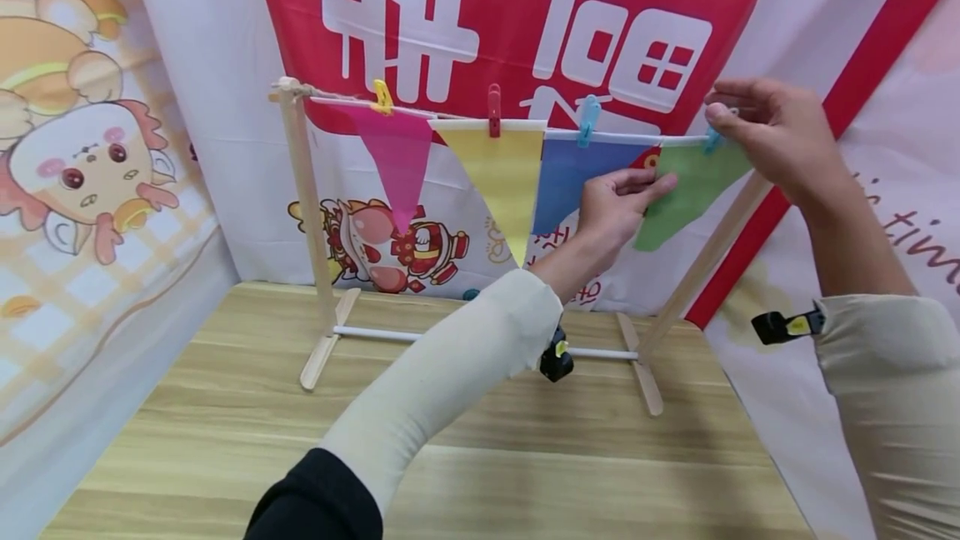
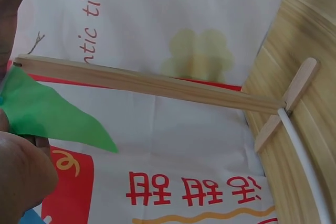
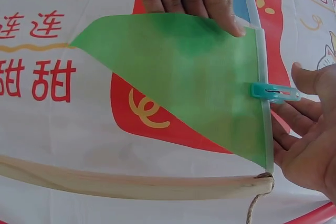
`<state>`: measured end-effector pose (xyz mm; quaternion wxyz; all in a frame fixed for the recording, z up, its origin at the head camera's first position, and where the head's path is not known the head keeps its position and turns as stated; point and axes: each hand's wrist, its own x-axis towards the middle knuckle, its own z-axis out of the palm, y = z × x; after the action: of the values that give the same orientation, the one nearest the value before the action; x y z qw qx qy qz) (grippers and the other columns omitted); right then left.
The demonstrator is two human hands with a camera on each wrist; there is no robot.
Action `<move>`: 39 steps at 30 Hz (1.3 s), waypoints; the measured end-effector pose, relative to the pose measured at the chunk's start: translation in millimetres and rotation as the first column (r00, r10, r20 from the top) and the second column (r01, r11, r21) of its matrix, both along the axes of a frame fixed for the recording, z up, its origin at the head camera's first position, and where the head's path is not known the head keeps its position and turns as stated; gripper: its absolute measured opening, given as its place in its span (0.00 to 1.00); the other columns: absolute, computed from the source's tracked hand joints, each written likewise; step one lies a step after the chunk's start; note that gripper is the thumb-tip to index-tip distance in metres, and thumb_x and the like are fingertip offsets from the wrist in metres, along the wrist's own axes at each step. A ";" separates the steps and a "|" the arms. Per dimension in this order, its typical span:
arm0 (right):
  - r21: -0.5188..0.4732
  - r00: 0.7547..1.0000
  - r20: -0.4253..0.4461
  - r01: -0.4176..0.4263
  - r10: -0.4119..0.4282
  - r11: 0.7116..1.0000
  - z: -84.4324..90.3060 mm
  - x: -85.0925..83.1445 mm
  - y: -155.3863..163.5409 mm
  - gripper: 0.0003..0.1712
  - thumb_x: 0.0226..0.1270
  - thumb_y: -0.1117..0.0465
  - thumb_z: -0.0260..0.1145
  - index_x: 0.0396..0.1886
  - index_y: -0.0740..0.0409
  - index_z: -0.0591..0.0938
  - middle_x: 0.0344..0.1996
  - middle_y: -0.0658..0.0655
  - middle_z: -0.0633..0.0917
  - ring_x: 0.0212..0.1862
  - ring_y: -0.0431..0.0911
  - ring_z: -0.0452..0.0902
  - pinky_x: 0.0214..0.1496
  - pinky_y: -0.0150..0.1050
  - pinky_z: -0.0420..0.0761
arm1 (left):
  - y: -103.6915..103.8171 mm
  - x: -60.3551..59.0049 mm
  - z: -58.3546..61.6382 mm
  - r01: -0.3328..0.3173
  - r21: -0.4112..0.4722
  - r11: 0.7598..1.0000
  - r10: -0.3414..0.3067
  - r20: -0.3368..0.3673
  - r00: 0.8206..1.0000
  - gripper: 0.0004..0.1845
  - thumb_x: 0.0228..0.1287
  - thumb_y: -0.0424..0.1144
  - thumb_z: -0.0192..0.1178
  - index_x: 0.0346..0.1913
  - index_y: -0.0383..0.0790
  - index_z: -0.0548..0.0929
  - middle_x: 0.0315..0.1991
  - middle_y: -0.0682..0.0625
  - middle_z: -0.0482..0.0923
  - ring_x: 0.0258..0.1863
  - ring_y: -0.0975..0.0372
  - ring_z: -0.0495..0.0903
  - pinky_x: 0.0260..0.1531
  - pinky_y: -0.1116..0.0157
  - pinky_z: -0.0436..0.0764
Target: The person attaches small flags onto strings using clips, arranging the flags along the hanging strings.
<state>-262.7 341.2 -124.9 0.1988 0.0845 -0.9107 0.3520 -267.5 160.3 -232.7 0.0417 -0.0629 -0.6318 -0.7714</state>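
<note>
A green pennant hangs at the right end of a string, its top white edge held by a teal clothespin. My left hand pinches the pennant near its upper left corner, thumb in front and fingers behind. Beside the clothespin is my right hand; its thumb stands apart from the clip, with fingers reaching behind the string. Leftward along the same line hang a blue pennant with a light blue clothespin, a yellow pennant with a red one, and a pink pennant with a yellow one.
Two wooden posts, left and right, carry the string. Flat wooden feet and a white rod brace them on the wood-grain table. Printed cloth hangs close behind and at both sides.
</note>
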 end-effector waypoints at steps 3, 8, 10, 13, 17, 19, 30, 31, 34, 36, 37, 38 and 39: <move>-0.045 0.999 -0.032 0.015 -0.016 0.999 -1.9 2.1 -1.1 0.37 0.83 0.40 0.70 0.85 0.40 0.76 0.80 0.49 0.82 0.66 0.39 0.81 0.50 0.15 0.79 | -0.6 0.3 -6.2 0.024 0.015 1.000 -0.024 0.006 1.000 0.16 0.72 0.44 0.79 0.59 0.46 0.95 0.49 0.55 0.96 0.42 0.66 0.93 0.53 0.65 0.94; -0.105 0.995 -0.098 0.019 -0.030 0.994 -4.5 7.8 -5.0 0.34 0.80 0.43 0.74 0.81 0.38 0.80 0.76 0.46 0.86 0.64 0.33 0.83 0.56 0.19 0.82 | -1.1 1.7 -15.3 0.065 0.038 0.997 -0.065 0.001 0.998 0.15 0.74 0.41 0.78 0.59 0.46 0.95 0.47 0.55 0.95 0.39 0.67 0.92 0.50 0.65 0.94; -0.108 0.992 -0.119 0.017 -0.030 0.994 -4.8 10.1 -8.5 0.33 0.80 0.43 0.74 0.81 0.38 0.81 0.75 0.45 0.86 0.68 0.36 0.84 0.62 0.22 0.84 | -1.8 2.3 -18.0 0.076 0.037 0.996 -0.076 -0.009 0.997 0.14 0.74 0.41 0.78 0.59 0.45 0.95 0.48 0.55 0.95 0.40 0.68 0.91 0.50 0.65 0.94; -0.104 0.986 -0.162 0.009 -0.026 0.994 -4.7 13.2 -15.8 0.31 0.80 0.44 0.74 0.79 0.39 0.83 0.74 0.44 0.87 0.75 0.42 0.82 0.70 0.28 0.84 | -3.0 3.4 -21.0 0.092 0.029 0.995 -0.092 -0.020 0.996 0.14 0.75 0.40 0.77 0.60 0.46 0.95 0.49 0.55 0.95 0.41 0.69 0.91 0.52 0.64 0.94; -0.098 0.973 -0.229 -0.009 -0.013 0.995 -4.9 17.7 -26.7 0.29 0.80 0.47 0.74 0.77 0.40 0.84 0.73 0.44 0.88 0.76 0.43 0.82 0.75 0.32 0.83 | -4.5 5.4 -25.2 0.111 -0.001 0.994 -0.111 -0.024 0.993 0.15 0.76 0.41 0.76 0.61 0.47 0.94 0.49 0.57 0.93 0.41 0.69 0.91 0.54 0.64 0.94; -0.087 0.967 -0.253 -0.015 -0.007 0.996 -5.8 20.0 -31.8 0.29 0.80 0.48 0.74 0.77 0.41 0.85 0.73 0.44 0.88 0.76 0.43 0.82 0.76 0.33 0.83 | -4.8 6.0 -27.9 0.117 -0.011 0.993 -0.118 -0.030 0.993 0.15 0.76 0.41 0.76 0.62 0.47 0.94 0.48 0.58 0.93 0.41 0.70 0.91 0.52 0.66 0.94; -0.003 0.941 -0.339 -0.001 0.000 1.000 -16.7 30.1 -52.0 0.27 0.80 0.48 0.75 0.75 0.38 0.86 0.75 0.46 0.86 0.78 0.44 0.78 0.79 0.42 0.83 | -8.6 5.7 -39.4 0.148 0.007 0.989 -0.147 -0.092 0.985 0.16 0.76 0.40 0.75 0.62 0.43 0.93 0.50 0.52 0.94 0.40 0.73 0.89 0.47 0.72 0.92; 0.000 0.935 -0.354 -0.009 0.009 1.000 -17.0 30.2 -53.0 0.27 0.80 0.49 0.75 0.75 0.38 0.87 0.74 0.46 0.86 0.77 0.43 0.78 0.79 0.41 0.83 | -8.9 6.0 -39.7 0.148 0.003 0.989 -0.147 -0.092 0.985 0.16 0.76 0.40 0.75 0.63 0.44 0.93 0.50 0.52 0.94 0.40 0.73 0.89 0.48 0.71 0.92; 0.013 0.923 -0.384 -0.037 0.039 0.999 -18.7 29.7 -55.8 0.25 0.79 0.49 0.76 0.73 0.39 0.88 0.71 0.47 0.89 0.76 0.43 0.80 0.78 0.39 0.83 | -10.6 6.7 -41.1 0.145 -0.005 0.989 -0.145 -0.087 0.986 0.15 0.76 0.41 0.75 0.61 0.45 0.93 0.49 0.54 0.94 0.41 0.72 0.89 0.47 0.71 0.92; 0.022 0.919 -0.390 -0.049 0.054 0.999 -21.0 29.4 -56.9 0.25 0.78 0.49 0.77 0.72 0.39 0.89 0.69 0.47 0.90 0.74 0.42 0.81 0.75 0.36 0.85 | -12.1 6.8 -42.5 0.142 -0.011 0.990 -0.143 -0.078 0.987 0.14 0.76 0.41 0.75 0.60 0.46 0.94 0.48 0.56 0.94 0.41 0.71 0.89 0.48 0.70 0.92; 0.025 0.919 -0.390 -0.053 0.059 0.998 -22.5 29.3 -57.2 0.25 0.78 0.49 0.77 0.71 0.39 0.89 0.69 0.47 0.90 0.74 0.42 0.82 0.74 0.35 0.85 | -13.0 6.9 -43.3 0.140 -0.020 0.990 -0.142 -0.073 0.987 0.14 0.76 0.42 0.75 0.59 0.46 0.94 0.47 0.56 0.94 0.41 0.71 0.89 0.48 0.70 0.93; 0.029 0.918 -0.390 -0.057 0.064 0.998 -24.2 29.5 -57.3 0.24 0.78 0.49 0.77 0.71 0.39 0.89 0.68 0.47 0.91 0.73 0.42 0.82 0.73 0.33 0.85 | -13.7 6.9 -44.3 0.138 -0.026 0.990 -0.140 -0.072 0.988 0.14 0.76 0.42 0.76 0.59 0.47 0.94 0.47 0.56 0.94 0.41 0.71 0.89 0.48 0.69 0.93; 0.029 0.918 -0.390 -0.064 0.070 0.998 -26.2 29.5 -57.4 0.25 0.78 0.49 0.77 0.71 0.40 0.89 0.68 0.47 0.91 0.73 0.42 0.83 0.72 0.32 0.86 | -14.7 7.0 -45.2 0.137 -0.035 0.990 -0.139 -0.071 0.988 0.14 0.76 0.43 0.76 0.59 0.46 0.94 0.47 0.56 0.94 0.41 0.70 0.89 0.48 0.69 0.93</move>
<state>-233.2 283.7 -151.1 0.3635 0.1855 -0.8522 0.3274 -260.5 145.6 -277.9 0.0106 -0.1354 -0.6353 -0.7602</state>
